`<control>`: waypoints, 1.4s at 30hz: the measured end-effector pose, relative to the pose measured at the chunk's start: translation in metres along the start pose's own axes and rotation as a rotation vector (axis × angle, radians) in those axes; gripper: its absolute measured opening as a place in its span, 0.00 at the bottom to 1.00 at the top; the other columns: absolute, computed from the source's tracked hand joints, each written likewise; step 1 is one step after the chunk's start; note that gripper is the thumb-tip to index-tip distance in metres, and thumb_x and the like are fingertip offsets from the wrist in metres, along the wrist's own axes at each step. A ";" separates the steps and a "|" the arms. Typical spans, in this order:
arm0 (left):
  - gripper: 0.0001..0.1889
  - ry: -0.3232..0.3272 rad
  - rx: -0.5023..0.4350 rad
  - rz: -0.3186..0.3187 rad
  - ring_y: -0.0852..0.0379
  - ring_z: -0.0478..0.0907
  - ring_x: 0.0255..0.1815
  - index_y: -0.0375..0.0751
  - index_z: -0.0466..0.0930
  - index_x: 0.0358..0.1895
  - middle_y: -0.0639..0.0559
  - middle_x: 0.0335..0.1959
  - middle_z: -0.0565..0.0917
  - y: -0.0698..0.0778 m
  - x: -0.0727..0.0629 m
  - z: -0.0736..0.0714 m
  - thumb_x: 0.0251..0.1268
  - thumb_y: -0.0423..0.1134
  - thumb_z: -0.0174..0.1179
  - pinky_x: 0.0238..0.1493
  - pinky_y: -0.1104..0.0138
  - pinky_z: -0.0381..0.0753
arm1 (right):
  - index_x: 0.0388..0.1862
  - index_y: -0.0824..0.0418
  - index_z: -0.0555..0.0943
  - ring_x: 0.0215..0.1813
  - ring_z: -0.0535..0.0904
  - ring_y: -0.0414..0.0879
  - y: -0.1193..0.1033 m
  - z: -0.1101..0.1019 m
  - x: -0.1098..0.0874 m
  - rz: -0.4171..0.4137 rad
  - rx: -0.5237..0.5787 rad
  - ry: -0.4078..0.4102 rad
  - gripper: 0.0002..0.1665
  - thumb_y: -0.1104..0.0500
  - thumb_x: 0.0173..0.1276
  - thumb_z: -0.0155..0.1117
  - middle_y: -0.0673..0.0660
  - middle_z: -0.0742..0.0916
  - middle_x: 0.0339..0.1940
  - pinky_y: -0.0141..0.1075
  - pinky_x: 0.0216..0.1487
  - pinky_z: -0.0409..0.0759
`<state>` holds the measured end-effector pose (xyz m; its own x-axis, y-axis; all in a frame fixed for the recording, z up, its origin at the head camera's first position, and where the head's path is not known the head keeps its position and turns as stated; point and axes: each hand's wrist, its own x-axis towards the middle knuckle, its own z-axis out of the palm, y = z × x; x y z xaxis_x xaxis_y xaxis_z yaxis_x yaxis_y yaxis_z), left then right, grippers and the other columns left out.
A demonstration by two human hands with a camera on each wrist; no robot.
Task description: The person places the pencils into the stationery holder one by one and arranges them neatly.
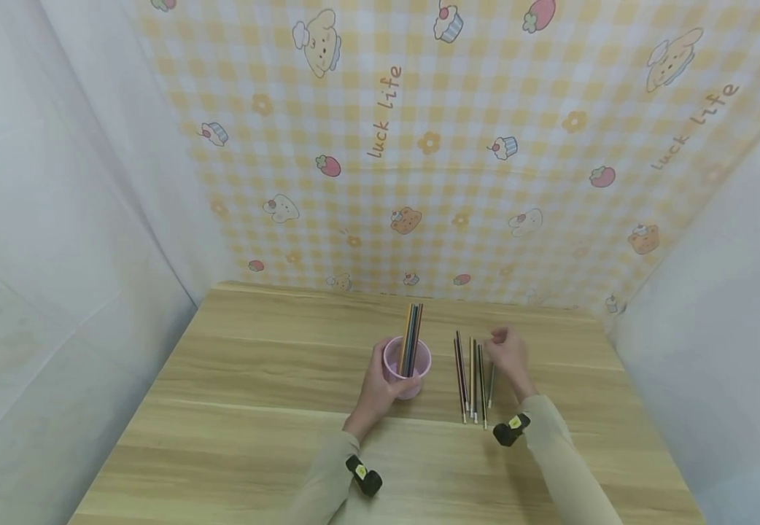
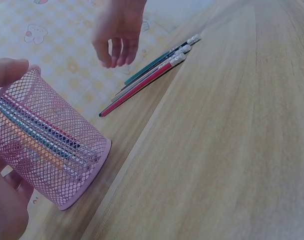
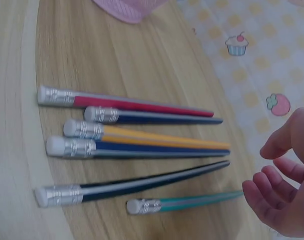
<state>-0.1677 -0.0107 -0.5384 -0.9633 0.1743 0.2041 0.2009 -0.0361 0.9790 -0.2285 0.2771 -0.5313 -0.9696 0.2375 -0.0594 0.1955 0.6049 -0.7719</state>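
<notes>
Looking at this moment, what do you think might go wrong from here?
The slim teal pencil might roll if the right hand, near its tip, fumbles it. A yellow pencil lies close beside a navy pencil, so a pinch might take both. Bunched pencils in the round pink mesh cup lean to one side; it might tip if the left hand loosens.
</notes>
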 end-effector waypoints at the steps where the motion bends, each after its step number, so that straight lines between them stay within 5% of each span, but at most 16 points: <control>1: 0.48 0.001 0.003 -0.005 0.26 0.66 0.69 0.27 0.56 0.74 0.27 0.70 0.68 0.000 0.000 0.000 0.50 0.29 0.74 0.74 0.34 0.61 | 0.63 0.74 0.71 0.57 0.78 0.67 0.002 0.000 0.000 0.004 -0.012 -0.001 0.26 0.63 0.68 0.54 0.75 0.80 0.57 0.51 0.53 0.84; 22: 0.48 -0.007 0.012 -0.013 0.27 0.67 0.69 0.27 0.56 0.74 0.28 0.70 0.69 0.001 0.000 0.000 0.51 0.30 0.74 0.73 0.34 0.61 | 0.61 0.79 0.69 0.56 0.79 0.69 0.022 0.000 0.001 0.077 -0.168 -0.037 0.28 0.63 0.66 0.61 0.77 0.80 0.55 0.56 0.57 0.82; 33: 0.47 -0.001 0.002 0.010 0.25 0.66 0.68 0.27 0.57 0.74 0.25 0.69 0.68 0.001 0.000 0.000 0.51 0.29 0.74 0.72 0.32 0.62 | 0.56 0.76 0.71 0.45 0.81 0.64 0.021 -0.002 0.001 0.075 -0.297 -0.066 0.26 0.62 0.63 0.60 0.75 0.82 0.48 0.50 0.43 0.84; 42: 0.47 0.007 0.004 0.003 0.26 0.67 0.68 0.27 0.56 0.74 0.26 0.69 0.68 0.000 0.000 0.001 0.51 0.28 0.74 0.73 0.34 0.62 | 0.59 0.77 0.71 0.48 0.81 0.65 0.025 -0.008 0.001 0.063 -0.272 -0.113 0.28 0.58 0.68 0.59 0.77 0.81 0.52 0.49 0.44 0.85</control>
<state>-0.1677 -0.0100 -0.5381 -0.9638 0.1676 0.2073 0.2046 -0.0332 0.9783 -0.2237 0.2988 -0.5452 -0.9616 0.2041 -0.1834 0.2731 0.7770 -0.5671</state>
